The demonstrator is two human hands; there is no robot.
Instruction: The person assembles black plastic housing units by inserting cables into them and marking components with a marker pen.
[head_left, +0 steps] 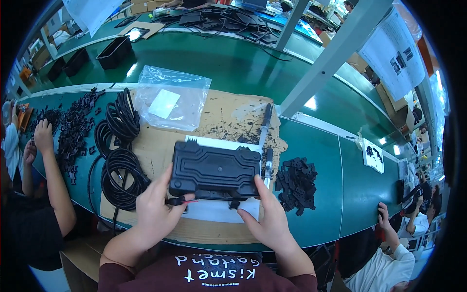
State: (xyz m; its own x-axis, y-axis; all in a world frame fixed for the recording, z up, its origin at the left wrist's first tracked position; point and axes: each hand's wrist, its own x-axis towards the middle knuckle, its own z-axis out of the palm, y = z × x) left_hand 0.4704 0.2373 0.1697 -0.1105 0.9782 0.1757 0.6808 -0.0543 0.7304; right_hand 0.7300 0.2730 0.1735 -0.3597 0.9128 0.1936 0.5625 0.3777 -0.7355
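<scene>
Between my two hands is a black plastic box (217, 169) with a ridged, stepped face, held above a white sheet (219, 210) on the cardboard. My left hand (159, 204) grips its left end; a short black cable end with thin red wires (181, 200) sticks out by that thumb. On the right end, the fingers of my right hand (265, 214) are closed, the thumb near a small black tab (235, 204) below the box. Coiled black corrugated cables (122, 177) lie left of my left hand. Right of the box are two knife- or pen-like tools (265, 124).
The worn cardboard (224, 104) carries a clear plastic bag (170, 100) and black scraps. Piles of small black parts lie right (296, 185) and left (78, 126). A metal post (335, 53) rises beyond. A co-worker's hand (43, 136) is at the left pile; another person (384, 258) sits right.
</scene>
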